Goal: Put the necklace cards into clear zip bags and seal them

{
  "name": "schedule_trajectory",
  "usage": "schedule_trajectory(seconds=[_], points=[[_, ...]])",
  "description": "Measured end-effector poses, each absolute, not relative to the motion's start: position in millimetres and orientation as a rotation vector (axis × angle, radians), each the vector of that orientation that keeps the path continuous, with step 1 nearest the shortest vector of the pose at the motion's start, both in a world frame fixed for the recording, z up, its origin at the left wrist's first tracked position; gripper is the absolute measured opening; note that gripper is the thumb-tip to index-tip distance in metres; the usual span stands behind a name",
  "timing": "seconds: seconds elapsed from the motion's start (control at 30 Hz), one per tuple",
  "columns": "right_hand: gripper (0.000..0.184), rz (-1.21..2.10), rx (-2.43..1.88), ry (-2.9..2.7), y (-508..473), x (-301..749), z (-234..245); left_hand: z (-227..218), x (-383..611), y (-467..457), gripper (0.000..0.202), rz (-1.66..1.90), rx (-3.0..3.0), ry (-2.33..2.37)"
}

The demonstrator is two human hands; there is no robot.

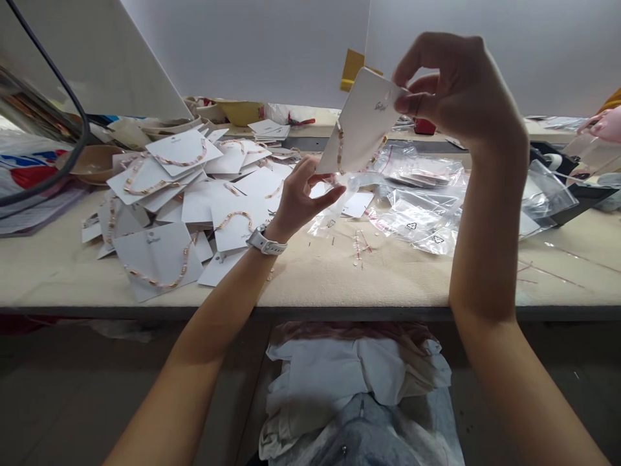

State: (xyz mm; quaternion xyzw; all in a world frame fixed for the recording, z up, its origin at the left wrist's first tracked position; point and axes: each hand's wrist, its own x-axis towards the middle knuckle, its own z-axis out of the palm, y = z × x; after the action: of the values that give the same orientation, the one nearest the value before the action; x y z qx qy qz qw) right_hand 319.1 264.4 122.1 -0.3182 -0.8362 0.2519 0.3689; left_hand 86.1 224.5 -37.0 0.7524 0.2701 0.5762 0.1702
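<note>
Workbench [388,281] | right hand [458,90] hides corner of jewelry card [361,123] | left hand [301,200] beneath

**Left hand** [303,200]: bare, raised at mid-height, held open, with the fingers [330,192] spread and lightly curved toward the right.

**Left forearm** [218,304]: bare, slanting up from the lower left; a white wristwatch [266,241] is strapped at the wrist.

**Right hand** [458,87]: bare, raised higher and near the left hand without touching it, back turned toward the head camera, fingers curled in a pinching grip, thumb hidden.

**Right forearm** [485,226]: bare, nearly upright, rising from the lower right, with the wrist slightly bent.
</note>
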Motion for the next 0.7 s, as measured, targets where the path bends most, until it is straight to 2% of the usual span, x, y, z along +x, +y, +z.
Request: schedule_trajectory(seconds=[0.13, 0.4, 0.6, 0.7], points=[[0.025, 0.659, -0.777, -2.142, 273, 326, 116, -27, 87, 220, 0.019, 1.623, 2.164, 0.763], [0.029, 0.694, -0.650, -2.113, 277, 323, 111, -25, 85, 220, 0.051, 1.542, 2.198, 1.046], [0.030, 0.588, -0.677, -2.146, 263, 299, 115, -35, 82, 226, 0.055, 1.540, 2.116, 1.123], [0.026, 0.517, -0.635, -2.193, 261, 288, 110, -36, 81, 228, 0.049, 1.638, 2.103, 1.138]])
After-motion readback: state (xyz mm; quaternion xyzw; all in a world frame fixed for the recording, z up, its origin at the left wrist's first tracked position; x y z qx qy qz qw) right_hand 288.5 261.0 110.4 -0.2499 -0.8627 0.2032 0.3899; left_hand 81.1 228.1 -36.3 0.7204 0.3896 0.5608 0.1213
